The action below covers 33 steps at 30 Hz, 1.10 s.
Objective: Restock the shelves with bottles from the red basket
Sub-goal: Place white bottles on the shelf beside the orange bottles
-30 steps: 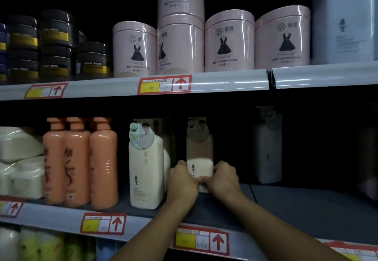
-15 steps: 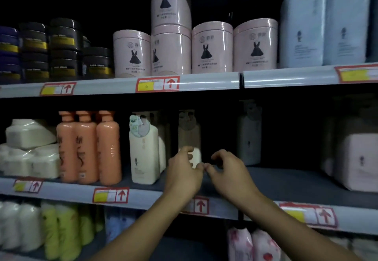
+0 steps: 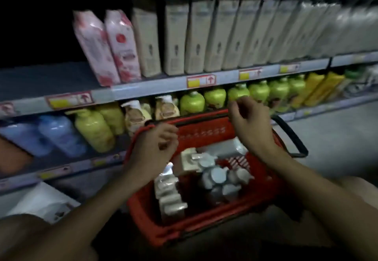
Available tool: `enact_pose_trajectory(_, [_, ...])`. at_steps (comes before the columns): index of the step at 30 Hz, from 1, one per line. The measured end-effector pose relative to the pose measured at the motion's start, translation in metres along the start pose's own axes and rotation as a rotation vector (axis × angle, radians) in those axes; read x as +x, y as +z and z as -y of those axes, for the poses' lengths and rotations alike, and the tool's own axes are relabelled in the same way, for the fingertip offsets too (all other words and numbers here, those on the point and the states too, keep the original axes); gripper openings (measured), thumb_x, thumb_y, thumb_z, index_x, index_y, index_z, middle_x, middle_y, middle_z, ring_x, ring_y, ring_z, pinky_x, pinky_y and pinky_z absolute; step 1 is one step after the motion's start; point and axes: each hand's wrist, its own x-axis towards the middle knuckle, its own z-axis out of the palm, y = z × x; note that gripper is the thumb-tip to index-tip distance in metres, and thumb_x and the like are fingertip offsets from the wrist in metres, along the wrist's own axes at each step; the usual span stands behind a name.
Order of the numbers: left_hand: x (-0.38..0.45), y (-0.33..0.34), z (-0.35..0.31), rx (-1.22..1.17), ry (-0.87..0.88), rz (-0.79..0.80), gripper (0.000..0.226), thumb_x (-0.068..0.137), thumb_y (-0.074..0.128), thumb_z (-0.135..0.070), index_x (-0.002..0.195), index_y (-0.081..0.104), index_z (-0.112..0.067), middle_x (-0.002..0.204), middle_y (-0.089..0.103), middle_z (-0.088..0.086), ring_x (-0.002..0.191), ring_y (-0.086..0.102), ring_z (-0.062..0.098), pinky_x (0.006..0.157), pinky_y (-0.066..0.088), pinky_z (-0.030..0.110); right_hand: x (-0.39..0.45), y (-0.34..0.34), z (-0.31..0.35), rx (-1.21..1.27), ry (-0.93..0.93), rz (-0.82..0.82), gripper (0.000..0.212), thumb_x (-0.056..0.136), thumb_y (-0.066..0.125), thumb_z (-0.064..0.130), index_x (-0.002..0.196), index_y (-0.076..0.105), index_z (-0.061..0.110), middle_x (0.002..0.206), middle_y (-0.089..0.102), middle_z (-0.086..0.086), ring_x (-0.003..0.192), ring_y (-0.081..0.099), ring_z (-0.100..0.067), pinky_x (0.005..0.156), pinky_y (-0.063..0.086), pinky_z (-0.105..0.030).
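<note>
Many bottles [image 3: 212, 176] crowding red basket [image 3: 147, 217]

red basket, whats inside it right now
Inside the red basket: pale pump bottles and grey-capped bottles lying in a heap. Whatever lies beneath them, and the basket floor, is covered.

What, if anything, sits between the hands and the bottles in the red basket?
Nothing visible. Both the left hand and the right hand are over the red basket, whose top is open, and the bottles lie exposed.
</note>
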Motion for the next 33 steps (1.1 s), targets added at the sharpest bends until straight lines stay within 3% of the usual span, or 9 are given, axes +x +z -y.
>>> enact_pose_trajectory(2, [-0.006, 0.037, 0.018, 0.019, -0.05, 0.17, 0.024, 0.085, 0.069, -0.018, 0.092, 0.064, -0.04, 0.086, 0.071, -0.017, 0.08, 0.068, 0.002, 0.072, 0.054, 0.024, -0.004, -0.018, -0.054, -0.28, 0.162, 0.277, 0.035, 0.1, 0.056, 0.026, 0.072, 0.058, 0.005, 0.062, 0.056, -0.016, 0.064, 0.061, -0.034, 0.056, 0.027, -0.033])
enact_pose_trajectory(5, [-0.006, 0.07, 0.036, 0.081, -0.071, 0.311, 0.02, 0.09, 0.07, -0.013, 0.1, 0.069, -0.03, 0.09, 0.069, -0.019, 0.084, 0.065, -0.009, 0.073, 0.046, 0.01, -0.005, -0.015, -0.108, -0.69, 0.341, 0.933, 0.04, 0.095, 0.059, 0.042, 0.103, 0.071, 0.005, 0.104, 0.072, -0.018, 0.094, 0.067, -0.031, 0.07, 0.037, -0.028])
enact_pose_trajectory(8, [-0.001, 0.089, 0.039, 0.135, -0.067, 0.378, 0.018, 0.09, 0.07, -0.016, 0.105, 0.07, -0.028, 0.1, 0.071, -0.014, 0.087, 0.067, 0.0, 0.078, 0.051, 0.018, -0.025, 0.003, -0.135, -0.793, 0.358, 1.195, 0.053, 0.088, 0.062, 0.052, 0.119, 0.064, 0.01, 0.128, 0.067, -0.011, 0.106, 0.065, -0.025, 0.085, 0.051, -0.033])
enact_pose_trajectory(11, [0.005, 0.099, 0.038, 0.186, -0.036, 0.378, 0.017, 0.088, 0.07, -0.022, 0.103, 0.069, -0.03, 0.099, 0.071, -0.012, 0.084, 0.066, 0.005, 0.079, 0.053, 0.024, -0.06, 0.028, -0.148, -0.789, 0.285, 1.165, 0.039, 0.096, 0.058, 0.034, 0.129, 0.056, 0.013, 0.135, 0.061, -0.011, 0.118, 0.061, -0.03, 0.097, 0.049, -0.038])
enact_pose_trajectory(17, [-0.002, 0.103, 0.042, 0.289, -0.022, 0.507, 0.019, 0.094, 0.061, -0.019, 0.112, 0.064, -0.025, 0.107, 0.064, -0.013, 0.085, 0.058, 0.003, 0.07, 0.043, 0.01, -0.069, 0.046, -0.155, -0.816, 0.225, 0.965, 0.013, 0.088, 0.059, 0.031, 0.094, 0.065, 0.021, 0.103, 0.072, -0.006, 0.092, 0.068, -0.025, 0.073, 0.051, -0.034])
enact_pose_trajectory(23, [-0.003, 0.101, 0.04, 0.346, 0.081, 0.485, 0.032, 0.093, 0.063, -0.027, 0.124, 0.056, -0.027, 0.124, 0.06, -0.012, 0.112, 0.057, 0.009, 0.09, 0.047, 0.026, -0.038, 0.02, -0.1, -0.716, 0.259, 0.639, 0.044, 0.078, 0.066, 0.054, 0.062, 0.059, 0.014, 0.06, 0.057, -0.002, 0.056, 0.058, -0.02, 0.053, 0.046, -0.026])
enact_pose_trajectory(26, [-0.001, 0.099, 0.032, 0.271, 0.136, 0.45, 0.074, 0.083, 0.076, -0.041, 0.145, 0.035, -0.035, 0.143, 0.044, -0.022, 0.128, 0.04, -0.003, 0.102, 0.037, 0.017, -0.018, -0.007, -0.052, -0.627, 0.297, 0.452, 0.06, 0.075, 0.071, 0.054, 0.047, 0.045, 0.008, 0.041, 0.042, -0.001, 0.041, 0.045, -0.018, 0.043, 0.027, -0.024])
enact_pose_trajectory(29, [0.0, 0.1, 0.022, 0.169, 0.135, 0.453, 0.111, 0.073, 0.083, -0.052, 0.155, 0.009, -0.04, 0.157, 0.026, -0.021, 0.138, 0.028, -0.003, 0.103, 0.027, 0.014, -0.007, -0.025, -0.004, -0.592, 0.278, 0.411, 0.065, 0.073, 0.07, 0.057, 0.044, 0.042, 0.006, 0.035, 0.036, -0.002, 0.038, 0.04, -0.02, 0.041, 0.026, -0.027])
enact_pose_trajectory(33, [-0.004, 0.105, 0.001, -0.18, 0.004, 0.338, 0.091, 0.07, 0.088, -0.036, 0.14, 0.031, -0.043, 0.136, 0.05, -0.027, 0.118, 0.051, -0.012, 0.086, 0.042, 0.004, 0.008, -0.029, 0.05, -0.548, 0.25, 0.405, 0.069, 0.064, 0.06, 0.068, 0.054, 0.063, -0.001, 0.048, 0.056, -0.017, 0.052, 0.059, -0.027, 0.049, 0.044, -0.033])
